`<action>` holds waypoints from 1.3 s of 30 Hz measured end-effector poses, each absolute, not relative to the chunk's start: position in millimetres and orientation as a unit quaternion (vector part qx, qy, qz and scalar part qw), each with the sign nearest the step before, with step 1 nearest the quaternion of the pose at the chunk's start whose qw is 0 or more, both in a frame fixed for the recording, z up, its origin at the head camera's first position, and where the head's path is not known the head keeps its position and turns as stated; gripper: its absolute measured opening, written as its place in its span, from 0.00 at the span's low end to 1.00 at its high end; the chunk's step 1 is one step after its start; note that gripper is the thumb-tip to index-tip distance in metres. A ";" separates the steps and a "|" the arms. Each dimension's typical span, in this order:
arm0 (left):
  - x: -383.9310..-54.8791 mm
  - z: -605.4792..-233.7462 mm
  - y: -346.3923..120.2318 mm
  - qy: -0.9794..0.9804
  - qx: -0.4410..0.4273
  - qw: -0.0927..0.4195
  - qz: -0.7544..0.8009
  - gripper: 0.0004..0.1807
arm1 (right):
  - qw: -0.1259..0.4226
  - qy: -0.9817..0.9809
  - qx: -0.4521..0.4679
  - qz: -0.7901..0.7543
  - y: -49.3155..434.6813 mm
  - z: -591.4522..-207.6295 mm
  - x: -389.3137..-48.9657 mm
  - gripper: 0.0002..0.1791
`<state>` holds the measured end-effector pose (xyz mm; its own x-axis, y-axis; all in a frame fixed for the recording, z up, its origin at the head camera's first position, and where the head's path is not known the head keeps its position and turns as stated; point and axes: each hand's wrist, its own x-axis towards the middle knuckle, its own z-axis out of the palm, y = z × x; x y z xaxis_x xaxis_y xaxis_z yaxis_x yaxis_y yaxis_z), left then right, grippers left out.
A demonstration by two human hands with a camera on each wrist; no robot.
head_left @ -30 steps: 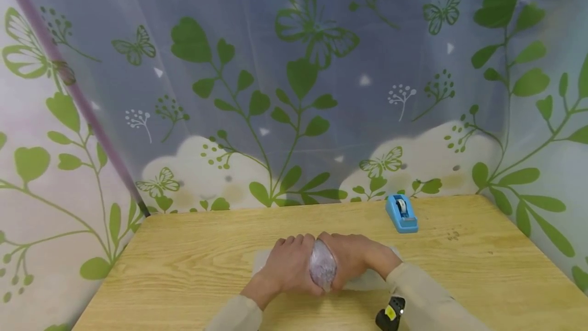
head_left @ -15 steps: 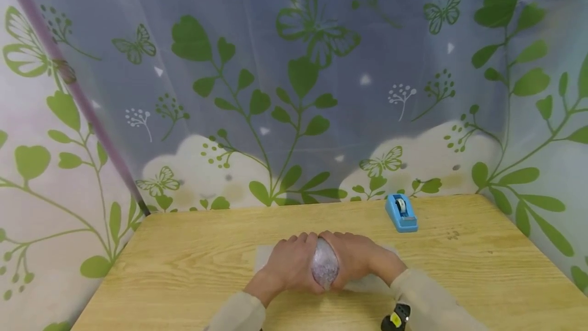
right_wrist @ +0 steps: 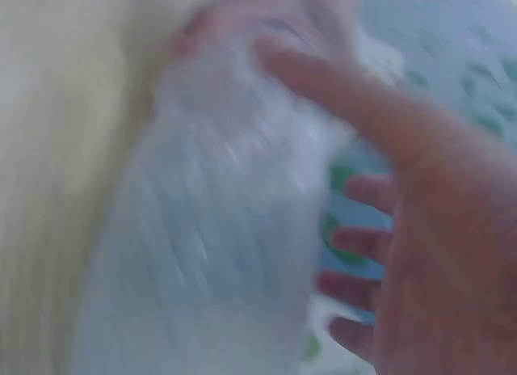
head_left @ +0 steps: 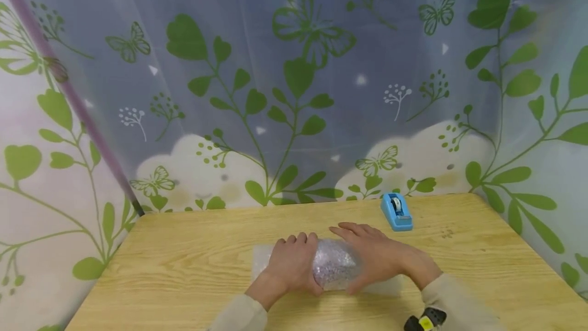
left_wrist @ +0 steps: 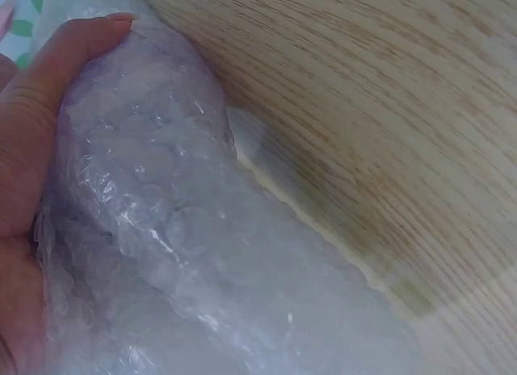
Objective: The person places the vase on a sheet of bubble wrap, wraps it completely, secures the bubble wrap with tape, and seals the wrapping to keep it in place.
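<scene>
A bubble-wrapped bundle [head_left: 334, 263], purplish under the clear wrap, lies across the table in the head view; what is inside cannot be made out. My left hand [head_left: 294, 264] grips it from the left, its thumb on the near side and fingers over the far side. Loose ends of bubble wrap [left_wrist: 266, 262] stretch out flat beyond the rounded part. At the bundle's right end my right hand [head_left: 381, 257] is spread, thumb and fingers apart. The right wrist view is blurred; there the thumb lies over or close to the wrap, and contact cannot be told.
A blue tape dispenser [head_left: 397, 212] with a roll in it stands at the back right of the wooden table [head_left: 184, 259]. Behind the table hangs a curtain [head_left: 229, 80] printed with leaves and butterflies. A black device with a yellow mark [head_left: 425, 322] sits by the right wrist.
My right hand has loosened from the bundle and moved right, its fingers spreading, so more of the wrap shows between the hands. My left hand has kept its hold in nearly the same place.
</scene>
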<state>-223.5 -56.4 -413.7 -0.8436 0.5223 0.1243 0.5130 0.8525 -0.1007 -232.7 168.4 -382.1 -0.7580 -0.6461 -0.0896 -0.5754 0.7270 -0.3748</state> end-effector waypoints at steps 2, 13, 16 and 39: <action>-223.0 -413.1 -58.1 -0.961 -0.266 0.065 0.030 0.46 | 0.109 0.919 -0.315 -0.210 187.2 -379.8 -238.1 0.49; -218.3 -414.0 -62.8 -0.967 -0.251 0.041 0.021 0.44 | -0.027 0.937 -0.079 -0.338 265.5 -402.0 -267.0 0.30; -216.7 -413.7 -61.6 -0.968 -0.248 0.038 0.021 0.44 | -0.026 0.914 -0.041 -0.402 270.2 -411.4 -271.8 0.27; -220.4 -410.2 -57.1 -0.968 -0.245 0.041 0.017 0.45 | 0.122 0.807 0.060 -0.574 275.9 -426.8 -302.3 0.28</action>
<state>-220.4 -57.1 -410.2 -0.8764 0.4762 0.0717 0.4734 0.8792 -0.0536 -302.3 275.9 -426.8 -0.9629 -0.0436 -0.2665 0.2373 0.3337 -0.9123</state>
